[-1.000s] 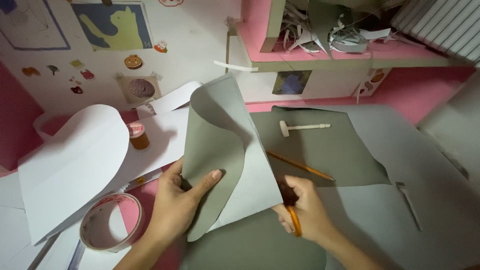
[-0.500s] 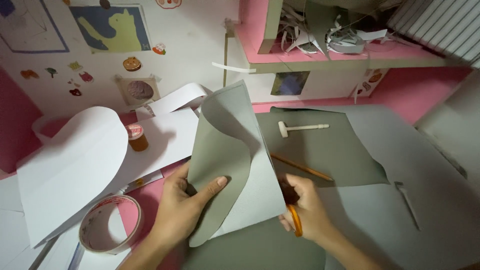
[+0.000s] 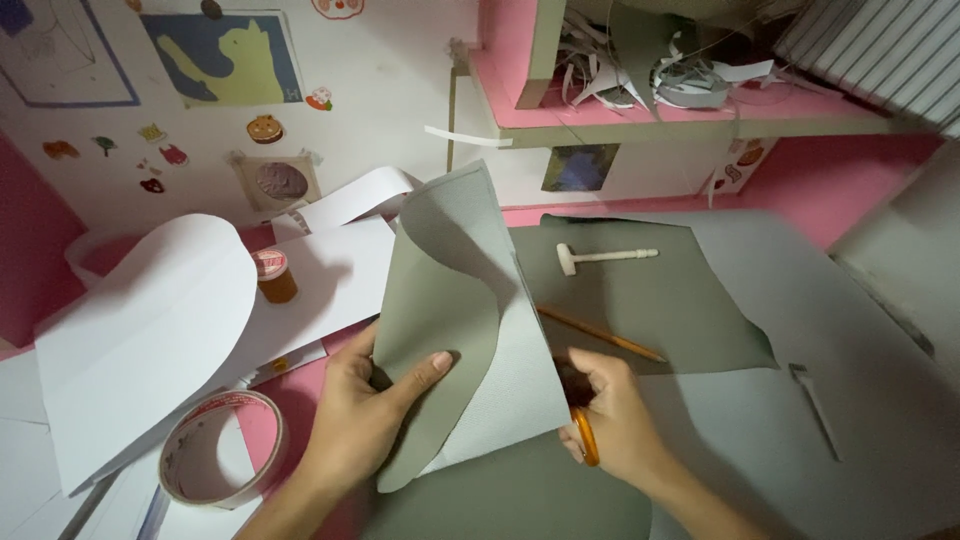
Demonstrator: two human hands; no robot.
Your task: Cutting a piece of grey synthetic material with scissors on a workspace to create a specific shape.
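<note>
My left hand (image 3: 365,415) grips a curled grey-green sheet (image 3: 455,320) by its lower left edge, thumb pressed on its front face. The sheet stands up and bends over, pale on one side and darker on the other. My right hand (image 3: 615,420) holds orange-handled scissors (image 3: 583,437) at the sheet's lower right edge; the blades are hidden behind the sheet. A large grey-green sheet (image 3: 650,300) lies flat beneath both hands.
A pencil (image 3: 600,335) and a small white mallet (image 3: 605,257) lie on the flat sheet. A tape roll (image 3: 215,460), a small amber jar (image 3: 272,277) and curled white paper (image 3: 150,330) sit at left. A pink shelf (image 3: 640,120) holds paper scraps.
The curled sheet has shifted slightly right and turned a little in my left hand. My right hand with the scissors has crept forward along the sheet's lower edge.
</note>
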